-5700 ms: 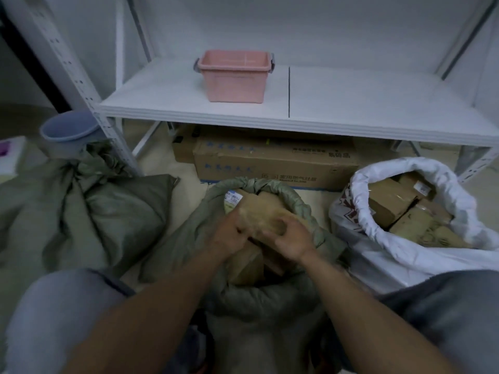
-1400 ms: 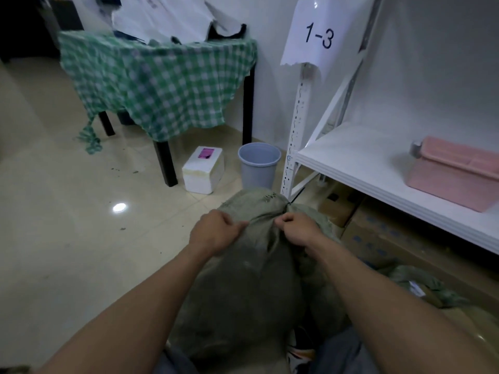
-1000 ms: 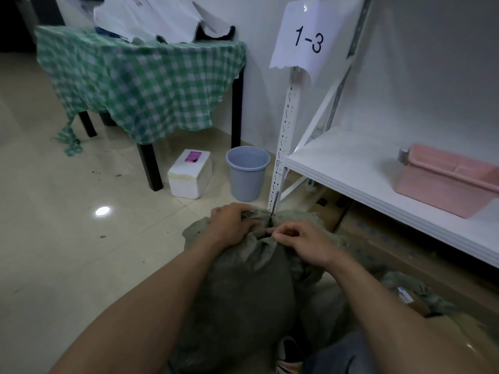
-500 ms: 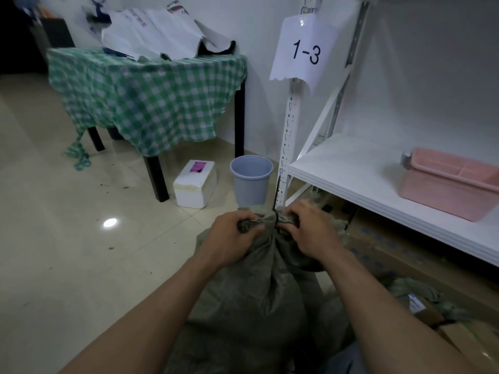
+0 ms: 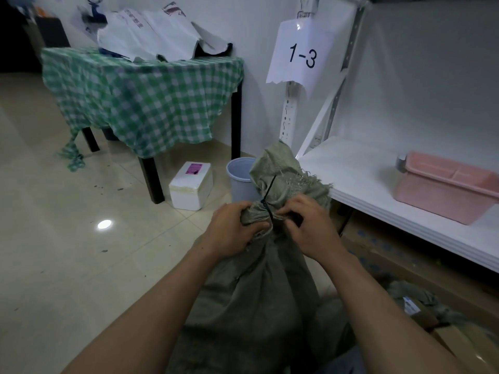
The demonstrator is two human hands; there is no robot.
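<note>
the neck of the sack [image 5: 259,279] is now rising upright mid-frame, exposing the cable tie [image 5: 267,201] for working, with the left hand [image 5: 233,229] gripping the cloth and the right hand [image 5: 307,228] pinching the tie.

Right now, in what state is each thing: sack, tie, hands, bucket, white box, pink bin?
green sack: neck bunched shut.
black cable tie: looped round the neck, tail sticking up.
left hand: grips the neck.
right hand: pinches the neck beside the tie.
grey bucket: upright, open-topped, on the floor.
white box: closed, on the floor.
pink bin: upright, lidless, on the shelf.
</note>
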